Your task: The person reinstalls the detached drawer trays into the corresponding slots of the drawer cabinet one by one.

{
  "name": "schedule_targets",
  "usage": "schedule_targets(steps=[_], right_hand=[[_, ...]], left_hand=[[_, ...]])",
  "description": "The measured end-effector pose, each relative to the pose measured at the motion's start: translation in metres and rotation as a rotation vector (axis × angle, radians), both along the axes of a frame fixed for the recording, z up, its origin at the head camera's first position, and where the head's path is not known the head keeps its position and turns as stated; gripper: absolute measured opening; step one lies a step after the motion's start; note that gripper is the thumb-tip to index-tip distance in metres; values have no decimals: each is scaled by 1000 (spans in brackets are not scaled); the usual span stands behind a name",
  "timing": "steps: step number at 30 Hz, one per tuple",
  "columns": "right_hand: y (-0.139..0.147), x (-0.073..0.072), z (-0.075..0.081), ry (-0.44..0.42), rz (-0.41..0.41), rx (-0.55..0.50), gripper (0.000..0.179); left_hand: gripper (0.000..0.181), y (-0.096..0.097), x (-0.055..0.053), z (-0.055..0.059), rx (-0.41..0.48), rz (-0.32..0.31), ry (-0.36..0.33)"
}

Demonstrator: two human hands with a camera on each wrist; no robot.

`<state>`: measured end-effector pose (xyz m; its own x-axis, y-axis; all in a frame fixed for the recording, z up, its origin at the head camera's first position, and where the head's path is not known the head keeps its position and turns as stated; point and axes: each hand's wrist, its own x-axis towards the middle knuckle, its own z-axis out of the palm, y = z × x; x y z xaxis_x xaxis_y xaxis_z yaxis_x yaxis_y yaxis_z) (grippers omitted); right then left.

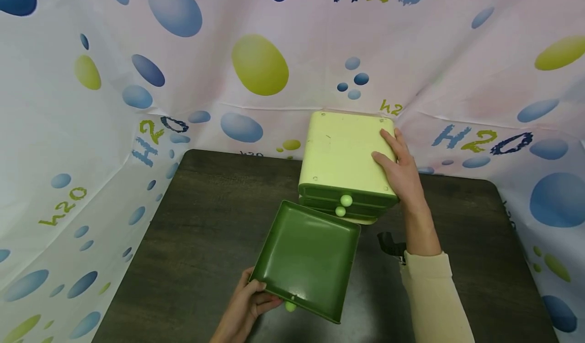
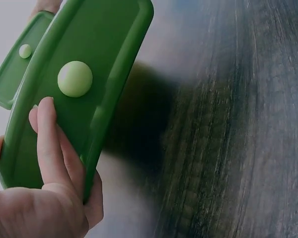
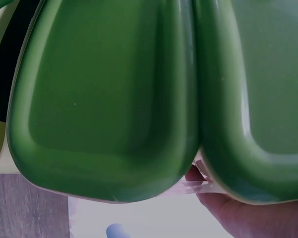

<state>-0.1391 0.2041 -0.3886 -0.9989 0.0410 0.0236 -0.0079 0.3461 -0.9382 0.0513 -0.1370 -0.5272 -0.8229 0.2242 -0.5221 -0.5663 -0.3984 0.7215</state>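
Observation:
A pulled-out green drawer (image 1: 311,256) with a round pale-green knob (image 2: 74,79) is held by my left hand (image 1: 247,302) at its near left corner. The thumb lies over the rim and the fingers press against the drawer front beside the knob. Its bare inside faces up, its far edge close in front of a pale yellow cabinet (image 1: 345,152). My right hand (image 1: 402,170) rests over the cabinet's top right edge, fingers extended. Two green drawer fronts (image 3: 99,89) sit in the cabinet, above a dark open slot (image 3: 2,84) at its bottom.
The cabinet stands at the back of a dark wood-patterned table (image 1: 210,221). Behind and beside the table hangs a white sheet (image 1: 315,43) printed with blue and yellow-green spots. A black strap (image 1: 390,244) sticks out beside the right wrist.

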Motion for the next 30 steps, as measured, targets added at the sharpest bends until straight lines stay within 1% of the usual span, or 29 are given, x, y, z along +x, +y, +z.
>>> schedule_targets(steps=[5, 10, 13, 19, 25, 30], right_hand=[[5, -5, -8, 3, -4, 3, 64], [10, -11, -17, 17, -7, 25, 64], [11, -14, -21, 23, -5, 37, 64], [12, -14, -22, 18, -3, 51, 64], [12, -11, -21, 4, -15, 60, 64], [11, -12, -21, 6, -6, 36, 64]], left_hand=[[69, 0, 0, 1, 27, -13, 1], [71, 1, 1, 0, 53, -20, -1], [71, 3, 2, 0, 83, -19, -8], [69, 10, 6, -1, 120, -17, -22], [73, 17, 7, -3, 106, -1, -55], [78, 20, 8, -4, 92, 4, -77]])
